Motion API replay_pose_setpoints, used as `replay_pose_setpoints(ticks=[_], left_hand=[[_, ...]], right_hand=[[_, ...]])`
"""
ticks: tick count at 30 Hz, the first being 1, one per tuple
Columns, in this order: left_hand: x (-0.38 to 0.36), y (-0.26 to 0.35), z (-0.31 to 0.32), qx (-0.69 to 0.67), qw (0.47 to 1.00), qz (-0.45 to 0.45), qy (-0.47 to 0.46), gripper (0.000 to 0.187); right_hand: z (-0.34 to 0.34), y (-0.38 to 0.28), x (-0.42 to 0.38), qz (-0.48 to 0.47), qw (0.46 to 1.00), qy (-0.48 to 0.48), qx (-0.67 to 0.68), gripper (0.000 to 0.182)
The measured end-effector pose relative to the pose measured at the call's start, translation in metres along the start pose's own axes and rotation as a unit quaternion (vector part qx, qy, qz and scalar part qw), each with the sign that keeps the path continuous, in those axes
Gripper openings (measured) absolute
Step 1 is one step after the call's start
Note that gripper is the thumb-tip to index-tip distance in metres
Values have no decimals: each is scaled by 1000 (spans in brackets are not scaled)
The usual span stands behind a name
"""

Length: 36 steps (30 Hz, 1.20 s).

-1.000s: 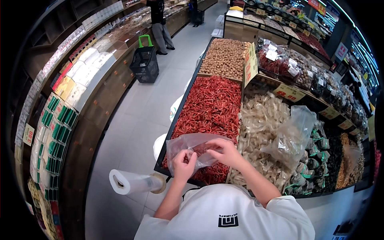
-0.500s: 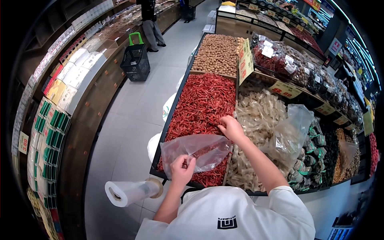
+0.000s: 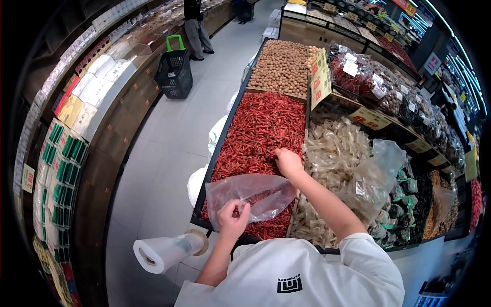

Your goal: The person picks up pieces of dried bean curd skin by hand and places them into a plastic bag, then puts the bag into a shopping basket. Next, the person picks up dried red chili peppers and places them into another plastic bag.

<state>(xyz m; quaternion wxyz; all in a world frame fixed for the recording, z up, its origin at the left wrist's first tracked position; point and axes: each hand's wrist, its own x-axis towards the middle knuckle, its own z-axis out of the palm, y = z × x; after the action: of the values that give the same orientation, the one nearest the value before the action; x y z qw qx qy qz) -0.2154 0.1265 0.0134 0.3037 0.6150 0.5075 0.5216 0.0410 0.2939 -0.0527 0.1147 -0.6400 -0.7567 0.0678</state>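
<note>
Roll of plastic bags (image 3: 166, 250) juts out at the near edge of the counter (image 3: 202, 204), just left of the person's white shirt. Beyond it, the left hand (image 3: 233, 219) is closed, pinching the rim of a clear plastic bag (image 3: 255, 193) whose mouth gapes up and to the right, its long axis lying across the bin. Farther out, the right hand (image 3: 288, 161) rests fingers-down in the dried red chillies (image 3: 266, 130), curled as if gathering some; what it holds cannot be told. The chillies lie just beyond and right of the bag mouth, so the right hand is nearer. Behind them sit brown nuts (image 3: 284, 66), then a shopping basket (image 3: 175, 74) on the aisle floor
</note>
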Motion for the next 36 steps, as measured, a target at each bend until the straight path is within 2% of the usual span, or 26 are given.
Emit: replay_pose_setpoints(ticks=[4,6,9,10,12,14,16,17,19,20,22,24,26,28,29,32,34,36], left_hand=[[1,-1,0,1,1000,-6,-4,14],[2,-1,2,0,1000,-9,-5,14],[2,-2,1,-1,1000,-17,-9,13],[2,-1,1,-1,1000,-22,-11,13],[3,0,0,0,1000,-23,-12,13],[2,2,0,0,1000,-24,-10,13],[2,4,0,13,1000,-19,-5,13],[2,5,-1,14,1000,-18,-3,13],[1,4,-1,17,1000,-22,-6,13],[1,4,-1,18,1000,-22,-6,13],[1,5,1,15,1000,-12,-9,13],[-1,6,2,14,1000,-7,-13,13],[-1,7,4,14,1000,-1,-18,13],[-2,9,6,6,1000,8,-12,13],[-3,9,6,7,1000,10,-14,13],[-4,5,4,11,1000,23,-10,13],[-6,2,3,6,1000,12,-11,13],[-7,0,2,7,1000,12,-14,12]], right_hand=[[-22,5,-10,-10,998,10,58,13],[-30,12,-15,-59,986,50,150,19],[-53,12,-28,-34,977,101,184,25],[-63,10,-35,-33,977,103,184,25],[-86,6,-51,32,960,123,251,25],[-101,7,-76,30,946,147,288,20],[-115,4,-104,128,860,110,482,14],[-125,0,-118,125,860,109,483,14],[-142,-8,-144,119,827,41,548,11],[-147,-13,-151,119,826,40,549,11],[-151,-21,-161,105,821,-97,552,14],[-136,-33,-158,54,834,-129,534,13],[-113,-53,-146,17,868,-126,481,18],[-93,-74,-134,-80,925,-24,371,22],[-87,-83,-130,-126,931,23,341,27],[-86,-96,-131,-120,901,0,418,31],[-98,-92,-136,-119,903,1,413,32],[-104,-77,-141,-77,888,-35,451,29]])
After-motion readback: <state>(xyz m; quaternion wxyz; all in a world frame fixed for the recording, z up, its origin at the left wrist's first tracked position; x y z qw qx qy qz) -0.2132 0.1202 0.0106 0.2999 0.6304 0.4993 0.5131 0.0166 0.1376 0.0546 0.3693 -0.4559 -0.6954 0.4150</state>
